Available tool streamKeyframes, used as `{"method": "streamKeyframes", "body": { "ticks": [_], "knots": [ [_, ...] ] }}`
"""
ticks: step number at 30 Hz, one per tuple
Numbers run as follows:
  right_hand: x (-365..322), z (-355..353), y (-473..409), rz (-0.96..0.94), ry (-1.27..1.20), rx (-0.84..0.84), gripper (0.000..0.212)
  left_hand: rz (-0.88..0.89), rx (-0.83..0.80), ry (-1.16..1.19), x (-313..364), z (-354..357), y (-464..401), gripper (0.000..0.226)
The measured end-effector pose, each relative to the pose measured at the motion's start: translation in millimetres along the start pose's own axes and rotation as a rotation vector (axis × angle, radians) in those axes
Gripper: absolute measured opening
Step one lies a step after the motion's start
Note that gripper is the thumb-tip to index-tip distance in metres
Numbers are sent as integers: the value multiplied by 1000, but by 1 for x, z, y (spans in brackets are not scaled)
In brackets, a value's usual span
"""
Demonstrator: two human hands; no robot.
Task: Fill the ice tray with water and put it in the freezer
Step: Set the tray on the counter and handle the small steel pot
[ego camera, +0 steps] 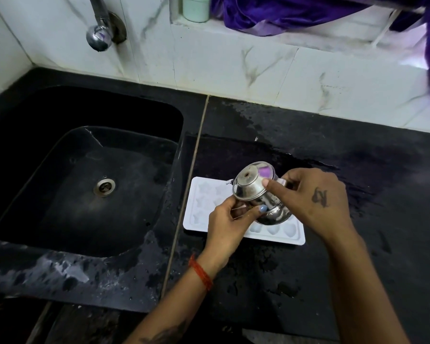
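Currently, water is being poured at the worktop (358, 244), and the scene is being read from left to right. At the far left, the black sink (23, 247) is being left idle, with the tap (98, 33) mounted on the wall above it.

To the right of the sink, the white ice tray (199, 212) is being supported flat on the wet worktop. Its long axis is running left to right, tilted slightly down toward the right, and its moulded cavities are facing upward.

Above the tray, a small steel pot (253, 192) is being held tilted, its base turned up toward the camera and its mouth directed down at the cavities. The left hand (227, 220) is being closed around the pot's lower side, and the right hand (313, 194) is gripping it from the right, thumb pressed to the wall.

The tray is judged to be light, thin plastic, likely to flex and slop once filled. It is best taken by both short ends and kept level. How full the cavities are cannot be told.
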State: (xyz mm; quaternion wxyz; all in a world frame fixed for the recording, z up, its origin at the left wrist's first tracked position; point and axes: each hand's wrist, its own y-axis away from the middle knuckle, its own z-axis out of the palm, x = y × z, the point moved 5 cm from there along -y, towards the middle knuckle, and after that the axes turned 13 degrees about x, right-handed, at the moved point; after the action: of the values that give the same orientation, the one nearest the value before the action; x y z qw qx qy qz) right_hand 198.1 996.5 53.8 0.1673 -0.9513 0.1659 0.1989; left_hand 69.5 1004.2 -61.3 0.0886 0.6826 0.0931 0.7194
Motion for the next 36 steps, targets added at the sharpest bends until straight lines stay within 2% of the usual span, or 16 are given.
{"method": "streamKeyframes", "body": {
  "ticks": [11, 15, 19, 25, 36],
  "knots": [
    [36, 8, 4, 272, -321, -58, 31, 148, 118, -169, 9, 3, 4, 42],
    [39, 1, 7, 269, -285, -29, 32, 116, 66, -169, 6, 9, 3, 42],
    [36, -7, 7, 214, -172, 8, 35, 70, -3, -109, 3, 18, 7, 26],
    [30, -14, 9, 128, -62, 8, 36, -7, -79, -18, -2, 27, 11, 25],
    [30, -16, 9, 96, 26, 1, 34, -16, -103, -28, -4, 32, 14, 29]
  ]
}}
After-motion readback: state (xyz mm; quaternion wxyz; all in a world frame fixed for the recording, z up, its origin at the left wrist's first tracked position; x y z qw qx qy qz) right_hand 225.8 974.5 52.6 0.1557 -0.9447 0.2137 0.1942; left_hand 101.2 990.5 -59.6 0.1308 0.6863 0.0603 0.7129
